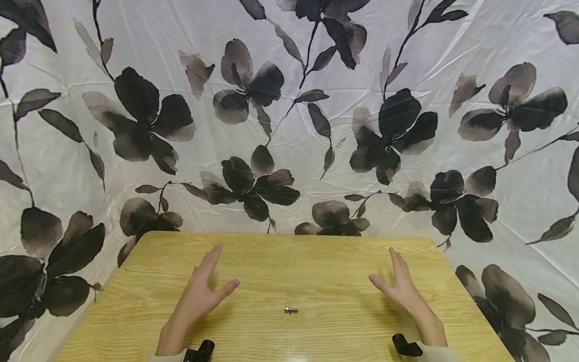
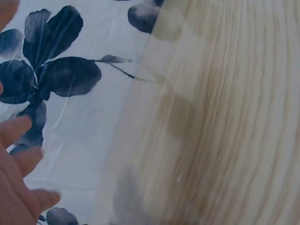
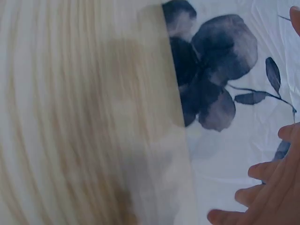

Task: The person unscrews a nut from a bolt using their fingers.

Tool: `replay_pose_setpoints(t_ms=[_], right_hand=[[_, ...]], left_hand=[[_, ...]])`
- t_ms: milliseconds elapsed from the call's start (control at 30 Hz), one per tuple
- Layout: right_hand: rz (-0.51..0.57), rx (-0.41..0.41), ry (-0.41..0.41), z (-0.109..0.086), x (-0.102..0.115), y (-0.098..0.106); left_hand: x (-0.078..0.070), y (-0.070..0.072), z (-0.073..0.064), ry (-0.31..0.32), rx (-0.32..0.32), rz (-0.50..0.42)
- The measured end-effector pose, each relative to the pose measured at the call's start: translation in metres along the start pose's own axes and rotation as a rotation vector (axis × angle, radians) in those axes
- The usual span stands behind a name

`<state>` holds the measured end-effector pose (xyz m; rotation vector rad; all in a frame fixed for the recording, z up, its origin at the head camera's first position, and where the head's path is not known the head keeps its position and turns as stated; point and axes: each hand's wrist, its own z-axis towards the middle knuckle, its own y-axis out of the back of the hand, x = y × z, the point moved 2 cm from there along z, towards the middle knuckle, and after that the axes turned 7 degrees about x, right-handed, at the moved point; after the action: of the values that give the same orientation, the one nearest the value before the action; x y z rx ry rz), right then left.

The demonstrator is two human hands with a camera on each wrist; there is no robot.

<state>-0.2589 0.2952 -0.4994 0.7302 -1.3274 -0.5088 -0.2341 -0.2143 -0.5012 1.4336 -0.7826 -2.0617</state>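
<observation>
A small silvery bolt (image 1: 291, 309), with what looks like a nut or washer near its head, lies on its side on the wooden table. To its left, my left hand (image 1: 201, 294) is held above the tabletop, thumb spread away from extended fingers, and it touches nothing. My right hand (image 1: 400, 286) mirrors it on the other side, also apart from the bolt and holding nothing. The left wrist view catches the fingers of the left hand (image 2: 21, 173) at its left edge; the right wrist view has the right hand (image 3: 269, 192) at lower right. Neither wrist view includes the bolt.
The light wood-grain table (image 1: 289, 266) has rounded far corners. Behind it and along both sides hangs a white cloth (image 1: 325, 166) printed with dark flowers. A black wrist strap piece (image 1: 201, 350) sits at the left cuff, another black piece (image 1: 406, 346) at the right.
</observation>
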Motion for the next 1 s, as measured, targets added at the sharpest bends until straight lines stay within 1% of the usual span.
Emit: replay_pose_setpoints(t_ms=[67, 200, 267, 400, 567, 667, 800, 900, 1000], right_hand=[[0.043, 0.001, 0.022, 0.001, 0.002, -0.007], [0.134, 0.028, 0.052, 0.002, 0.009, -0.023], [0.175, 0.044, 0.060, 0.003, 0.013, -0.030], [0.233, 0.069, 0.069, 0.008, 0.023, -0.045], [0.269, 0.087, 0.077, 0.012, 0.031, -0.062], [0.314, 0.114, 0.067, 0.009, 0.035, -0.073], [0.388, 0.147, 0.056, 0.004, 0.044, -0.090], [0.422, 0.158, 0.061, 0.002, 0.054, -0.101], [0.417, 0.212, 0.098, 0.000, 0.065, -0.114]], left_hand=[[-0.002, -0.006, 0.000, -0.018, -0.008, -0.064], [-0.008, -0.022, 0.002, -0.053, -0.014, -0.142], [-0.012, -0.030, 0.005, -0.062, -0.003, -0.179], [-0.019, -0.045, 0.008, -0.059, 0.029, -0.231], [-0.028, -0.062, 0.010, -0.103, 0.027, -0.259], [-0.030, -0.072, 0.005, -0.088, 0.065, -0.267], [-0.030, -0.080, -0.002, -0.037, 0.121, -0.293], [-0.030, -0.085, -0.002, -0.039, 0.150, -0.321], [-0.031, -0.090, -0.001, -0.052, 0.175, -0.334]])
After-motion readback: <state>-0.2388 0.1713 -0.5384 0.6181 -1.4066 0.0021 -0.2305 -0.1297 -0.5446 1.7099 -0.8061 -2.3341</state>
